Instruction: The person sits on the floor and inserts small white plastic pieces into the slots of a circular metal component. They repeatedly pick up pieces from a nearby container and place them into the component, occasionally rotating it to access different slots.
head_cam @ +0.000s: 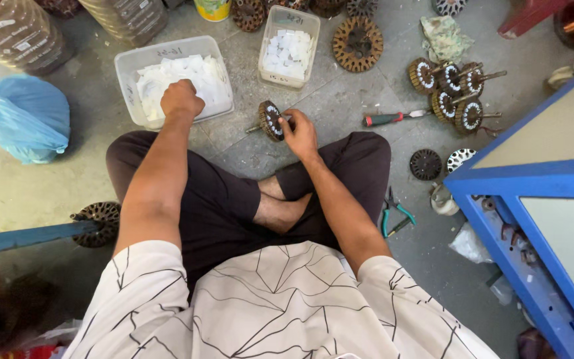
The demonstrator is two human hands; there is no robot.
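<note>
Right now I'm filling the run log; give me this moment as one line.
left hand: in clear plastic tub of white paper slips | right hand: grip on round slotted metal rotor core, on grey floor

Single view, worn on the head, looking steeply down over chest and crossed legs onto the floor. Close in: hands at mid-frame, within arm's reach. Forward is up the frame, with tubs and bottles at the top edge. Blue frame cuts in at the right, blue bag at the left. No second view to overlap.
</note>
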